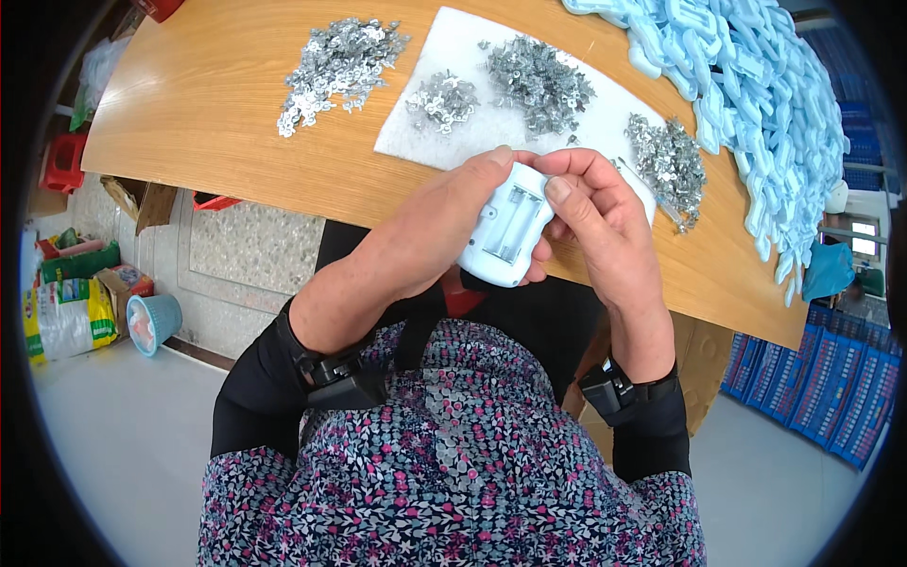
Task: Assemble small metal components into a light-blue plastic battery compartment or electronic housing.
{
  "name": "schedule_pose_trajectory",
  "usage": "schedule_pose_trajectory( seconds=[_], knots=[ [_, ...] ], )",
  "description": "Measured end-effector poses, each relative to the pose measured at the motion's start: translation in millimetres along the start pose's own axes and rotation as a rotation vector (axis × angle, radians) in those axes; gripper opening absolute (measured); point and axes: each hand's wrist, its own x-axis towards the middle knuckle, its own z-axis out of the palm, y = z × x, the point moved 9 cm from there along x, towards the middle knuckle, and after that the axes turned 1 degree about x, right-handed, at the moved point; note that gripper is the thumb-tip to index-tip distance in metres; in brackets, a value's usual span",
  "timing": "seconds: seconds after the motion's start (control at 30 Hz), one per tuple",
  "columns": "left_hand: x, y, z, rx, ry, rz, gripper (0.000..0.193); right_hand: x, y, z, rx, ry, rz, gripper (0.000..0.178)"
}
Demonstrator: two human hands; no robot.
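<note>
Between both hands, near the table's front edge, is a light blue plastic housing (483,242) with an open battery compartment facing up. My left hand (444,213) grips it along its left side, thumb at the top edge. At its upper right, my right hand (609,222) pinches with thumb and fingers, some fingertips lying under the housing. Whether a small metal piece sits between the right fingertips I cannot tell. Beyond the hands, a white foam sheet (402,134) carries piles of small metal battery contacts (543,85), with another pile (669,165) at its right end.
More metal contacts (342,68) lie in a heap on the wooden table (208,94). A big mound of light blue housings (746,104) covers the table's right side. Blue trays (822,378) stand on the floor at right; a light blue basket (154,323) stands at left.
</note>
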Motion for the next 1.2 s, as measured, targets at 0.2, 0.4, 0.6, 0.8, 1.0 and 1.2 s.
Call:
schedule_pose_trajectory(
  seconds=[0.2, 0.4, 0.6, 0.8, 1.0, 1.2],
  knots=[
    [-3.3, 11.9, -13.8, 0.521, 0.17, 0.18, 0.043, 0.5, 14.9, -14.7, -0.116, 0.106, 0.045, 0.016],
    [-7.6, 25.1, 2.2, 0.945, 0.14, 0.251, 0.047, -2.7, 11.7, -6.9, -0.137, 0.105, 0.02, 0.017],
    [-7.3, 22.9, -0.3, 0.706, 0.121, 0.394, 0.045, -1.9, -3.0, 3.1, -0.193, 0.072, -0.033, 0.021],
    [-7.2, 1.6, -3.4, -0.111, 0.047, -0.043, 0.04, -8.1, -4.0, 5.0, -0.058, 0.056, -0.1, 0.026],
    [-11.9, -9.2, 15.1, -0.393, -0.342, -0.063, 0.035, -3.7, 7.3, -0.8, -0.089, 0.084, -0.113, 0.021],
    [-12.1, -17.9, 20.2, -0.409, -0.357, -0.136, 0.037, -3.5, 16.3, -4.5, 0.001, 0.054, 0.004, 0.018]
  ],
)
